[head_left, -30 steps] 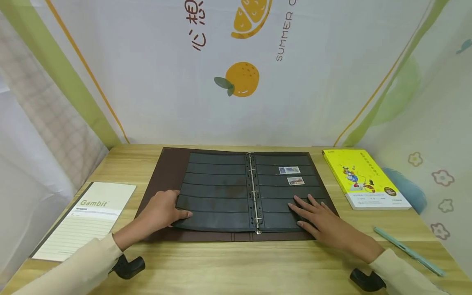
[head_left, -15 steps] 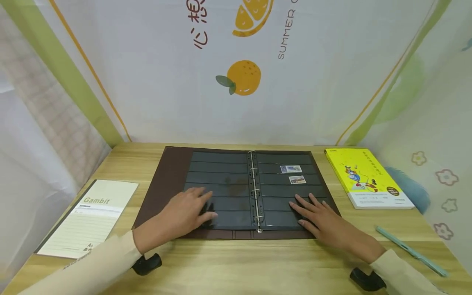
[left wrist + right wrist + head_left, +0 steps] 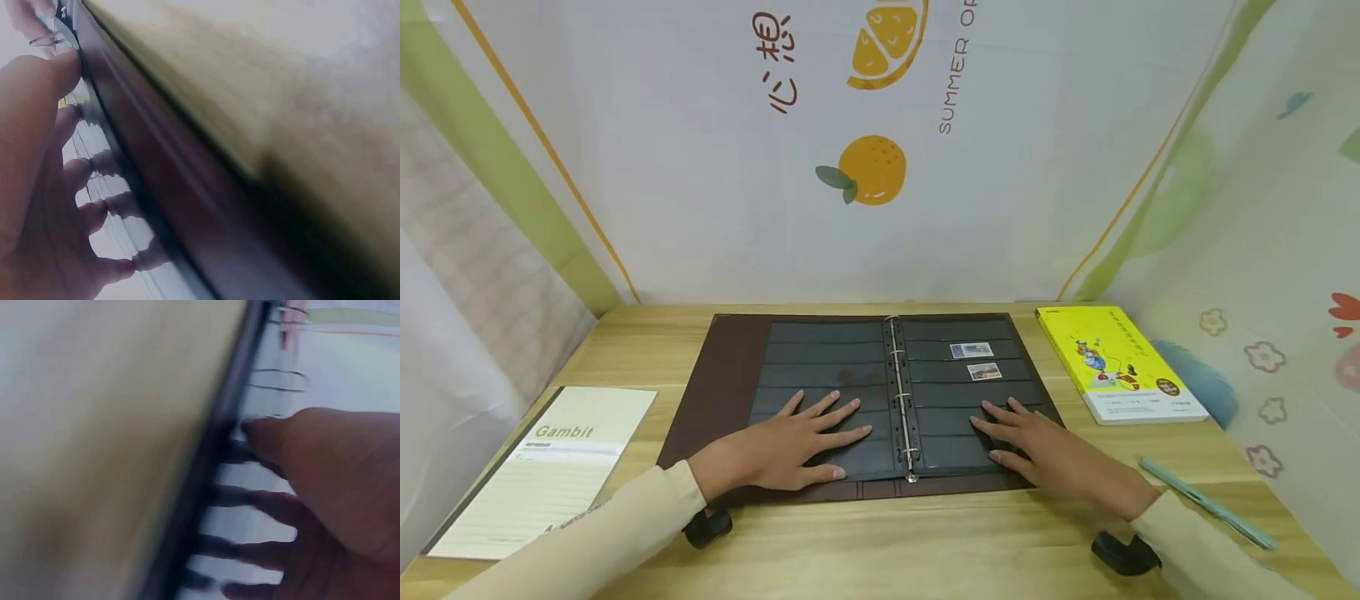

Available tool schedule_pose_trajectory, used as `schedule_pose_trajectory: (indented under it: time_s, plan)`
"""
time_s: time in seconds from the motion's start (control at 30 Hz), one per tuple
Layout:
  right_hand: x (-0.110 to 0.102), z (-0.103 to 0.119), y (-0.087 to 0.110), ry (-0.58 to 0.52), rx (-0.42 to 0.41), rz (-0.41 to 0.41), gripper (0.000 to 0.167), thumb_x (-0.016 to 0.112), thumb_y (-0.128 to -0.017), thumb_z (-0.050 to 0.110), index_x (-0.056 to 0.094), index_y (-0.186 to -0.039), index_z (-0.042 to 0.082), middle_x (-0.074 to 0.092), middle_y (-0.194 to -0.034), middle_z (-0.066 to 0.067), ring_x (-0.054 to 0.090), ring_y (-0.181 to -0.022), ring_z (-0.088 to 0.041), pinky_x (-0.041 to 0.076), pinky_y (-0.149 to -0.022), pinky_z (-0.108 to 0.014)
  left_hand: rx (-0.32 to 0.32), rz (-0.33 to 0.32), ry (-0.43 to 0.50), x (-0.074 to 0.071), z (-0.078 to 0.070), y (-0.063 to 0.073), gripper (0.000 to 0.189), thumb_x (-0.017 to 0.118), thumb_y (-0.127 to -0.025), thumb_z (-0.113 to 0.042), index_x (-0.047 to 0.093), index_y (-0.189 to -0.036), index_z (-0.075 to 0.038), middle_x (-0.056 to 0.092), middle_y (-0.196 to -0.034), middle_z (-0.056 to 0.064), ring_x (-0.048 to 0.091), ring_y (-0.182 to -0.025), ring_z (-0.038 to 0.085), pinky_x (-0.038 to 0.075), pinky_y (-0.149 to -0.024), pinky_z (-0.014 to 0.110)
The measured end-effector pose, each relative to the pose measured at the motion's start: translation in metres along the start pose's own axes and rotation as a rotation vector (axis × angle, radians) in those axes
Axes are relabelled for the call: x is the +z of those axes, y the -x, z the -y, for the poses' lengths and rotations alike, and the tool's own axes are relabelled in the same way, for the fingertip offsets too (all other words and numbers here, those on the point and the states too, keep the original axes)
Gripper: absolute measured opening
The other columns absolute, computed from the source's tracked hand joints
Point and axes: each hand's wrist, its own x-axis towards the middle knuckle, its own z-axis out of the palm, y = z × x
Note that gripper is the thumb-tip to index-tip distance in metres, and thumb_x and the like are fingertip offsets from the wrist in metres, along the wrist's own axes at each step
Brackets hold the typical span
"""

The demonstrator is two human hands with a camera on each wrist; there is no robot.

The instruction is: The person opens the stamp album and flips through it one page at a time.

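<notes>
An open ring binder lies on a wood-grain table before a white, orange-printed cloth.
Left hand and right hand rest, fingers spread, on its pages; a notebook lies at left, yellow book and slim green item at right.

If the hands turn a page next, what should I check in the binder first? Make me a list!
1. The binder lies open on the table: ok.
2. The left page is free: not ok, the left hand rests on it.
3. The right page is free: not ok, the right hand rests on it.
4. Both stamps are uncovered: ok.
5. The stamps are tucked in snugly: cannot tell, too small.
</notes>
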Motion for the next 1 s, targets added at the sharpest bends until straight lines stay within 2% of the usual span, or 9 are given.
schedule_pose_trajectory:
  time_s: [0.13,0.2,0.37,0.5,0.6,0.77,0.9,1.0]
  plan:
    - [-0.027,-0.005,-0.028,0.041,-0.033,-0.022,0.04,0.063,-0.101,0.024,0.063,-0.139,0.011,0.052,-0.149,-0.022,0.052,-0.135,-0.046,0.048,-0.105,-0.059,-0.007,0.002,0.0,0.002,0.0,0.001,0.062,0.036,-0.105,-0.061,0.02,-0.161,-0.041,0.009,-0.172,-0.001,0.007,-0.16,0.032,0.013,-0.121,0.071]
    - [-0.041,-0.015,-0.049,0.049,-0.047,-0.049,0.04,0.063,-0.101,0.019,0.063,-0.137,0.004,0.054,-0.146,-0.026,0.054,-0.133,-0.045,0.048,-0.105,-0.058,-0.01,-0.002,0.0,0.002,0.0,0.001,0.062,0.036,-0.104,-0.061,0.02,-0.161,-0.041,0.009,-0.172,-0.001,0.007,-0.159,0.032,0.013,-0.121,0.071]
    - [-0.063,-0.063,-0.101,0.062,-0.001,-0.066,0.048,0.061,-0.101,0.012,0.051,-0.141,-0.011,0.054,-0.141,-0.034,0.051,-0.132,-0.051,0.044,-0.107,-0.062,-0.012,-0.008,0.0,0.003,0.001,0.001,0.062,0.036,-0.104,-0.061,0.019,-0.161,-0.041,0.008,-0.172,-0.001,0.006,-0.16,0.032,0.013,-0.121,0.071]
    - [-0.065,-0.098,-0.126,0.076,0.071,-0.03,0.057,0.064,-0.1,0.019,0.047,-0.142,-0.015,0.053,-0.139,-0.037,0.05,-0.129,-0.053,0.042,-0.108,-0.063,-0.02,0.019,0.001,0.003,0.0,-0.001,0.063,0.036,-0.104,-0.062,0.017,-0.161,-0.043,0.005,-0.172,-0.003,0.005,-0.16,0.03,0.012,-0.122,0.07]
    - [-0.063,-0.111,-0.136,0.073,0.14,0.023,0.064,0.069,-0.097,0.026,0.049,-0.14,-0.016,0.055,-0.135,-0.037,0.052,-0.126,-0.052,0.043,-0.108,-0.062,-0.017,0.033,0.004,0.003,-0.002,-0.003,0.063,0.036,-0.104,-0.062,0.017,-0.161,-0.044,0.005,-0.172,-0.004,0.004,-0.16,0.028,0.012,-0.122,0.069]
    - [-0.063,-0.117,-0.142,0.058,0.251,0.084,0.066,0.073,-0.094,0.028,0.052,-0.136,-0.018,0.057,-0.131,-0.035,0.054,-0.121,-0.047,0.044,-0.107,-0.059,-0.005,0.028,0.034,0.004,-0.003,-0.002,0.062,0.036,-0.104,-0.061,0.017,-0.161,-0.043,0.004,-0.173,-0.003,0.003,-0.16,0.029,0.01,-0.122,0.07]
    - [-0.065,-0.116,-0.145,0.068,0.241,0.059,0.06,0.073,-0.094,0.024,0.056,-0.132,-0.018,0.058,-0.126,-0.034,0.055,-0.117,-0.045,0.045,-0.104,-0.059,-0.013,0.026,0.046,0.004,-0.001,0.001,0.063,0.036,-0.104,-0.061,0.017,-0.161,-0.043,0.004,-0.173,-0.003,0.002,-0.16,0.029,0.009,-0.122,0.07]
    - [-0.068,-0.114,-0.148,0.09,0.202,0.025,0.053,0.073,-0.094,0.02,0.06,-0.127,-0.018,0.061,-0.12,-0.034,0.058,-0.111,-0.044,0.047,-0.1,-0.058,-0.016,0.022,0.046,0.003,0.002,0.002,0.063,0.036,-0.104,-0.061,0.016,-0.161,-0.042,0.003,-0.173,-0.003,0.002,-0.16,0.029,0.009,-0.122,0.07]
